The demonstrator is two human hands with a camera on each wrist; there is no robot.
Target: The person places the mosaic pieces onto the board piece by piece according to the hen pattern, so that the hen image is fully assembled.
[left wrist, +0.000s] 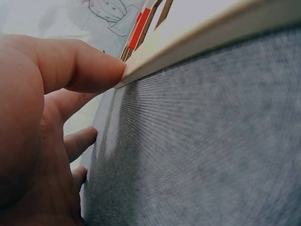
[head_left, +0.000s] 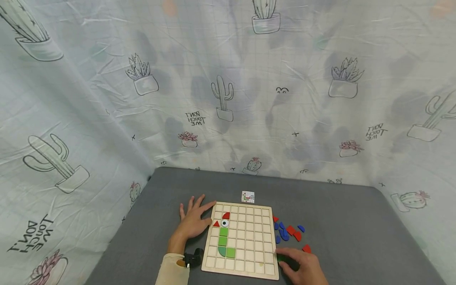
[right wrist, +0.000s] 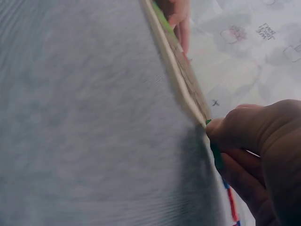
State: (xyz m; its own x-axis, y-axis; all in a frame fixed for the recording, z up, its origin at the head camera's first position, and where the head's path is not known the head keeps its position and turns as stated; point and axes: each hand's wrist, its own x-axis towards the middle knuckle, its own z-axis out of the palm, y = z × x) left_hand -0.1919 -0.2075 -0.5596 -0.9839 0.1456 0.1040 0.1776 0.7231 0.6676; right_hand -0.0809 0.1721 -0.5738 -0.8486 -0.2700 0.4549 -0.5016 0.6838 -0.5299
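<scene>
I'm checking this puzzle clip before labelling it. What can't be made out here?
- Green piece, head view: shape mostly hidden under the right hand.
- Small card beyond the wooden board, head view: pattern too small.
- Board's top face, both wrist views: seen edge-on.
- Left hand, left wrist view: fingers partly cut off.

Loose pieces (head_left: 290,232) right of board (head_left: 249,237)

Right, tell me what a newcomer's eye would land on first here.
First the wooden grid board on the grey table, with a green figure topped by red pieces built on its left side. The left hand rests flat against the board's left edge, and the right hand grips a green piece at its lower right corner. Loose red and blue pieces lie right of the board.
</scene>
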